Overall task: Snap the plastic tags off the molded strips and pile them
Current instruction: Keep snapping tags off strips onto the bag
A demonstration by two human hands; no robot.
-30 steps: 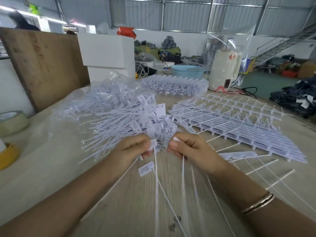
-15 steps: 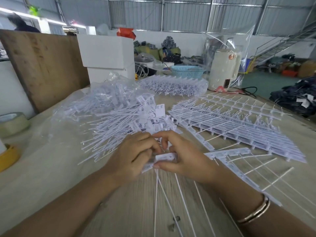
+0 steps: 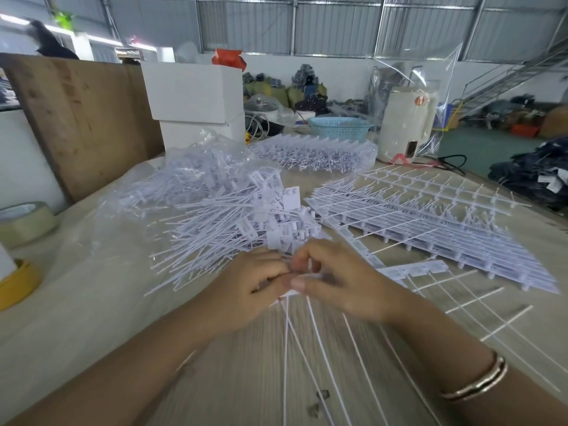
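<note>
Wooden table (image 3: 92, 318), seen from the head view. At far left, tape rolls (image 3: 24, 224); behind, upright wooden board (image 3: 83, 118) and white boxes (image 3: 196, 99). Farther back, blue basket (image 3: 339, 127), white appliance (image 3: 405, 124) and bagged bundle of strips (image 3: 316, 153). At centre left, pile of detached tags (image 3: 221, 222) on clear plastic sheet (image 3: 123, 210), tails fanned toward lower left, heads bunched at right. At right, stack of molded strips (image 3: 430, 229), long axis from centre toward lower right, touching the pile's right edge. Just before the pile, left hand (image 3: 249, 290) and right hand (image 3: 344, 281), fingertips meeting, both curled and pinching the head end of working strip (image 3: 415, 270); pinched part largely hidden by fingers. Strip bar directed rightward from the hands; thin tails (image 3: 310, 348) directed toward the viewer. Bangle (image 3: 476, 384) on right wrist.
</note>
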